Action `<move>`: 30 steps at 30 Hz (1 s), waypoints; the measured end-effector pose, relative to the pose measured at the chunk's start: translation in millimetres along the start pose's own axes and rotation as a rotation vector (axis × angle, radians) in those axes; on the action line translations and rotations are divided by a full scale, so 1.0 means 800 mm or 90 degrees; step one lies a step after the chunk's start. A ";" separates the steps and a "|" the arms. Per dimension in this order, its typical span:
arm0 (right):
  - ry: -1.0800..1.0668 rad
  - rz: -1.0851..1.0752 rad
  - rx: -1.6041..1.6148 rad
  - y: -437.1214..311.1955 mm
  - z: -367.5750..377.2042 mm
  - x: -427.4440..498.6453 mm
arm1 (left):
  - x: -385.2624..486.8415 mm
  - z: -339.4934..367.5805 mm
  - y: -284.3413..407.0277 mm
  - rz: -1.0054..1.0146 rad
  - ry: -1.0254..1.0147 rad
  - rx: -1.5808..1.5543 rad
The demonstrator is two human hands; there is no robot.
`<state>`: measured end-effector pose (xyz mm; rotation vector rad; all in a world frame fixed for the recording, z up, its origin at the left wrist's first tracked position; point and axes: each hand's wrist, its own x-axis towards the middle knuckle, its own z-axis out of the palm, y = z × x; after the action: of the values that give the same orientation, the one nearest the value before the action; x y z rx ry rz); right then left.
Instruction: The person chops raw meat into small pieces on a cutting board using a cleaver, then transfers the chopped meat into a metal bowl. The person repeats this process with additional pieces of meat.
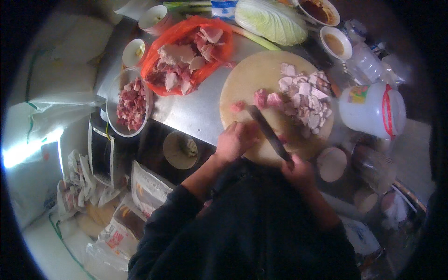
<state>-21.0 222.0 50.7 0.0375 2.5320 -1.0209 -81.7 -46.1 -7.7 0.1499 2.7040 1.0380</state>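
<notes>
A round cutting board (241, 80) lies before me. My right hand (299, 169) grips the handle of a knife (267, 133), probably a cleaver seen nearly edge-on, its blade slanting across the board. My left hand (234, 140) is at the board's near left edge, fingers curled close to the blade; whether meat is under them is hidden. Just past the knife tip sits a small red meat piece (238, 106). Two more red chunks (260, 98) lie farther right. A heap of pale, fatty cut meat (308, 98) covers the board's right side.
Left of the board, a red plastic bag (154, 59) holds large raw meat pieces. A clear bowl (149, 112) contains diced red meat. Behind stand a napa cabbage (269, 22) and sauce bowls (336, 43). A white plastic tub (371, 110) lies at the right.
</notes>
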 end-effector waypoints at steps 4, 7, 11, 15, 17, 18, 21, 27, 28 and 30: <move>0.024 -0.092 -0.109 0.004 0.012 -0.004 | -0.020 -0.003 -0.003 0.037 0.080 -0.009; -0.014 -0.075 -0.105 0.009 0.009 -0.015 | -0.016 0.003 -0.006 0.131 0.107 -0.031; -0.084 -0.043 -0.165 0.014 -0.008 -0.028 | -0.012 0.014 -0.010 0.134 0.107 -0.046; -0.109 -0.012 -0.189 -0.001 -0.015 -0.023 | -0.011 0.023 -0.016 0.127 0.092 -0.080; -0.106 -0.012 -0.181 -0.015 -0.004 0.001 | -0.010 0.027 -0.018 0.119 0.077 -0.093; -0.101 -0.008 -0.175 -0.021 0.005 0.015 | -0.010 0.029 -0.018 0.117 0.067 -0.098; -0.044 -0.074 -0.207 -0.034 0.044 0.062 | -0.012 0.031 -0.017 0.125 0.053 -0.072; -0.118 0.063 -0.203 0.011 0.024 0.019 | -0.010 0.023 -0.024 0.022 0.097 -0.034; -0.113 0.132 -0.165 0.018 0.017 0.014 | -0.010 0.020 -0.026 -0.036 0.077 -0.035; -0.030 0.005 -0.141 0.021 0.014 0.006 | -0.014 0.015 -0.027 -0.005 0.084 -0.086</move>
<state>-18.6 226.2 30.8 -0.0390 2.5841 -0.7236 -68.3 -56.7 -28.6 0.0475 2.7346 1.2650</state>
